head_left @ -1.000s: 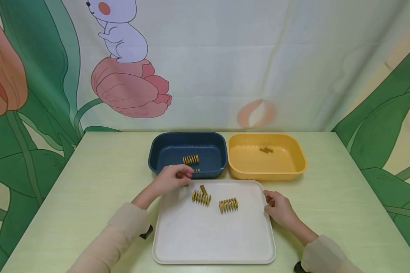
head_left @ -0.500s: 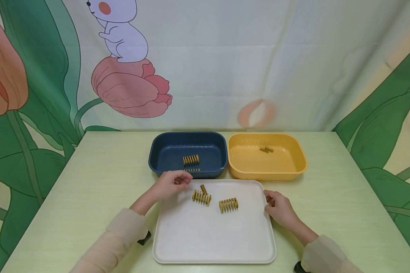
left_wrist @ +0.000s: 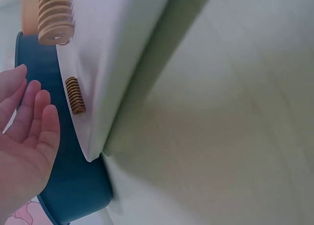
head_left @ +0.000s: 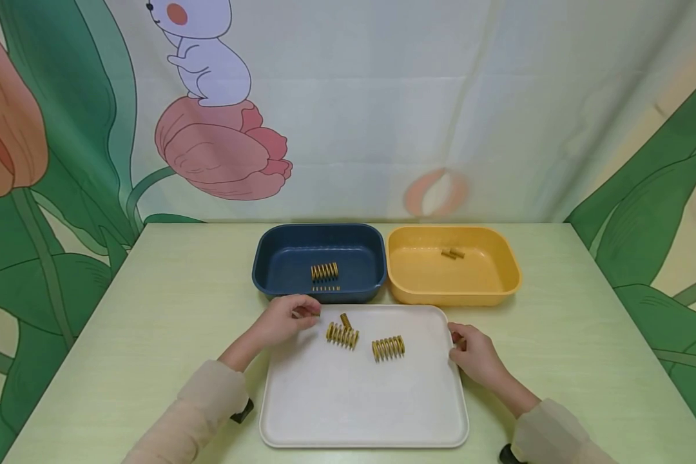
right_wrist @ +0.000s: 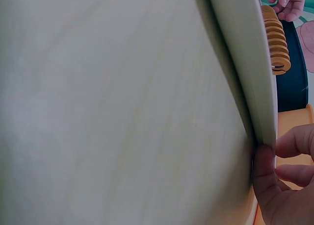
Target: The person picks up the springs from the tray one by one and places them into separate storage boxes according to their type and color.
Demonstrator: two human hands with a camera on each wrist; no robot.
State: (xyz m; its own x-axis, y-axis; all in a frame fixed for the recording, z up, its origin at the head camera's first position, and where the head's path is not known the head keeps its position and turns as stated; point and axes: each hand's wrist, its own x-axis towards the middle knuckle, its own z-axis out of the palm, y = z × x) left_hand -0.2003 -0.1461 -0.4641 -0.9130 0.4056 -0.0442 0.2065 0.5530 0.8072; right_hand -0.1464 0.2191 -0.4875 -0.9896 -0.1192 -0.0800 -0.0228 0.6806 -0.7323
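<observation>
My left hand [head_left: 285, 317] hovers over the far left corner of the white tray [head_left: 364, 412], its fingers loosely bent with nothing between them. Close by its fingertips in the left wrist view, a small coil spring [left_wrist: 75, 95] lies on the tray. My right hand [head_left: 480, 358] pinches the tray's right edge, with the thumb against its side in the right wrist view. On the tray lie a large golden spring [head_left: 342, 336] with a small spring [head_left: 345, 321] touching it, and another large spring [head_left: 388, 348] further right.
Behind the tray stands a dark blue bin [head_left: 278, 232] holding a large spring [head_left: 324, 272] and another one mostly hidden by the front wall. Right beside it, a yellow bin [head_left: 417, 299] holds two small springs [head_left: 453, 254]. A printed curtain hangs behind the table [head_left: 180, 290].
My left hand has drawn back from the blue bin's front rim, down and left over the tray corner, uncovering more of the second spring in that bin. The right hand stays put.
</observation>
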